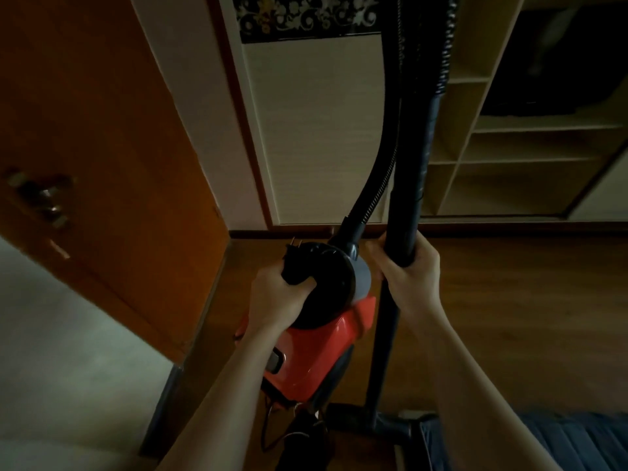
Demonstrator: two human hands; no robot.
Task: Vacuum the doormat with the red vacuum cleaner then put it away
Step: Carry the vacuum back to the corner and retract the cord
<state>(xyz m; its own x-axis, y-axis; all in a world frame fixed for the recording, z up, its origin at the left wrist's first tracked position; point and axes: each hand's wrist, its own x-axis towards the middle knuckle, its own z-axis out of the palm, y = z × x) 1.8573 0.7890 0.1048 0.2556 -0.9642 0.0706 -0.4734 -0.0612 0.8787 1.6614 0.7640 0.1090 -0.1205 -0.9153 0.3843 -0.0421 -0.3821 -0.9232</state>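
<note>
vacuum: the red plastic vacuum cleaner body [316,355] with its round black top hangs up off the floor, low in the middle of the view, carried nose-down between both arms

left hand [282,294]: fingers wrapped tight on the black handle at the top of the body, plug prongs [296,240] poking out just above the knuckles

right hand [407,266]: fingers closed around the black rigid wand tube [416,185], held upright just beside the body

hose: the black ribbed hose [380,154] loops up from the body and out of the top of the view, so can't see how much slack there is

floor head: the black floor nozzle [370,423] sits low at the wand's end, touching or just above the floor, can't tell which

cord: a thin cable [268,426] dangles loose under the body

what could go wrong: imo the dangling cord is the trip hazard, or it snags underfoot. The wand could knock the door or shelf edges since it's tall and held one-handed. The hose loop might catch on something overhead

doormat: the dark blue ribbed mat [550,440] at bottom right is probably it, right next to the nozzle

floor: brown wood boards [509,317], smooth looking, pale floor [51,334] past the threshold on the left

room: dim. Orange-brown wooden door [102,147] open on the left, pale sliding wardrobe panel [316,130] ahead, open cream shelves [526,147] on the right, which is maybe where it gets stowed
</note>
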